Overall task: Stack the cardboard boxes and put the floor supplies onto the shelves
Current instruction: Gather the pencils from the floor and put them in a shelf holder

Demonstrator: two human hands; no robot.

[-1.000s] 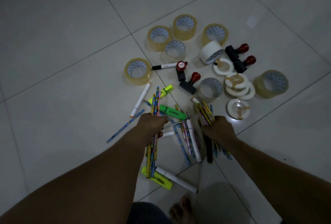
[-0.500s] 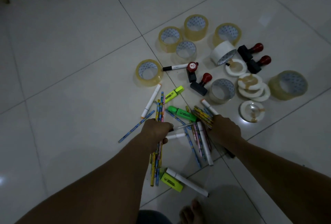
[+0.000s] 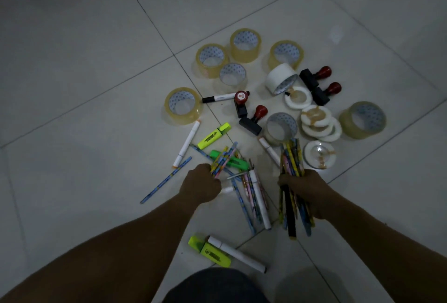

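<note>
Head view, dim light, tiled floor (image 3: 72,85)

Progress (judged): early in the supplies half. Every item in view is on the floor or in a hand. No cardboard boxes or shelves are in frame, so the box half cannot be assessed.

Left to right:
- lone blue pencil (image 3: 167,183): loose on the tile, just left of the left forearm, untouched
- left hand (image 3: 200,184): fist curled round a small clutch of pencils (image 3: 223,160); their tips fan up and rightward out of the fist, across the green highlighter (image 3: 239,164)
- loose pile (image 3: 254,196) of pencils plus a white marker: on the floor between the hands, just right of the left fist, not gripped
- yellow highlighter (image 3: 210,252): nearer the body, below both hands, apart from them
- right hand (image 3: 303,189): fingers wrapped round a thicker bundle (image 3: 291,157), held about mid-length, ends projecting above and below the fist
- tape rolls (image 3: 245,46), stamps (image 3: 252,121), white rings (image 3: 316,121): beyond the hands, none touched

Left to do: the loose pile, the lone pencil, markers, highlighters, tape, stamps and rings; then carrying everything to the shelves
</note>
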